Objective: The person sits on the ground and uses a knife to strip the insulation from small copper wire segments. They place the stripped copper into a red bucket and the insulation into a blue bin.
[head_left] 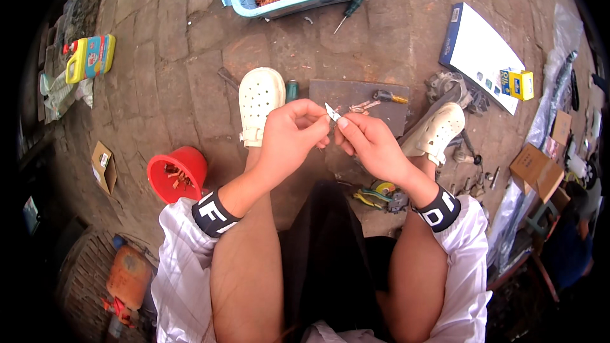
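Note:
My right hand is closed on a small pointed silver blade, its thumb pressed against the blade's base and the tip aimed up and left. Close beside it, my left hand is pinched, its fingertips almost meeting the blade; whatever they grip is too small to make out. Both hands are held above a dark flat board on the ground between my feet. On that board lie several copper-coloured scraps and a tool with a yellow-orange handle.
A blue tub of copper wire coils stands ahead, a screwdriver beside it. At left are a red bucket with copper scraps and a yellow jug. Pliers, a white box and metal parts lie right.

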Demonstrator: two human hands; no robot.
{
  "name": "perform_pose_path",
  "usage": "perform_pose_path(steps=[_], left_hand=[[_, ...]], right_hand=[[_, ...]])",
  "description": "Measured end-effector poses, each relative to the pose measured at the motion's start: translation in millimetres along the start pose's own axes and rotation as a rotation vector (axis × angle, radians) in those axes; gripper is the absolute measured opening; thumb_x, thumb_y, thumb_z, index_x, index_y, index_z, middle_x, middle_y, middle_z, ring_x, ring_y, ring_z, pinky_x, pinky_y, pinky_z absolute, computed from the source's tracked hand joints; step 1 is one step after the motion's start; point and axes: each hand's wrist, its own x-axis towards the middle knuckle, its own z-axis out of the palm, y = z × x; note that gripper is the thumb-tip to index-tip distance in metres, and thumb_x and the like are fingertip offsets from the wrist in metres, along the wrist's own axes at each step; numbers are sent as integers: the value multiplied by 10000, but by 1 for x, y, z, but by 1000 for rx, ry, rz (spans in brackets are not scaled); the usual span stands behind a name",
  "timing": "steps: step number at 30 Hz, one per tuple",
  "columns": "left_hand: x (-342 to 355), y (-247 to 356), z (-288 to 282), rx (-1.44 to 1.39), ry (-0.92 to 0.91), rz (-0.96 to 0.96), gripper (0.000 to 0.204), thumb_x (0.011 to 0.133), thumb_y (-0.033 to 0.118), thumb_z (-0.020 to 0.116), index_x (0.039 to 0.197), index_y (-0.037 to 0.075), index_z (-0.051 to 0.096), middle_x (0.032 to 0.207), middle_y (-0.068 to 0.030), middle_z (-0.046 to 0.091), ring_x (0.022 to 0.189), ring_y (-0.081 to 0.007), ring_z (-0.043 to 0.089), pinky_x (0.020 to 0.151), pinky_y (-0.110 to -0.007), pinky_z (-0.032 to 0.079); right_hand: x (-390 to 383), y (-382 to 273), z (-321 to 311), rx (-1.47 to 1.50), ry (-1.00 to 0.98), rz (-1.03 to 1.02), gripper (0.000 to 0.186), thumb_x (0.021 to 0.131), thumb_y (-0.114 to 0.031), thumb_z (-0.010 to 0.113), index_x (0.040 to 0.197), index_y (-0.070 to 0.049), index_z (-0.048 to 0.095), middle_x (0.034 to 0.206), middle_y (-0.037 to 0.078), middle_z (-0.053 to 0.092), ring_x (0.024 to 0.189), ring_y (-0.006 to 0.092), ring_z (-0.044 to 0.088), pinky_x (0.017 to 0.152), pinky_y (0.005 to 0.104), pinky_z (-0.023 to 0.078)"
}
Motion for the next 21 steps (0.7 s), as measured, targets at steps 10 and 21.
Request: perform_pose_path(steps=[10,21], left_hand=[[2,0,-2,92,-10,22,26,862,26,615,848,8,603,715,-13,625,603,-67,601,545,-204,489],[3,5,0,61,25,-36,33,871,41,611,851,16,607,706,-10,621,563,-63,585,502,-199,474]], right_hand=[[0,8,-1,19,-35,5,346,1020,-261,475,798,-11,562,603,12,471,580,95,429,561,280,390],[6,10,-9,-18,-41,-36,352,1014,-252,499,761,-14,556,605,-5,447,577,80,393,542,271,363]])
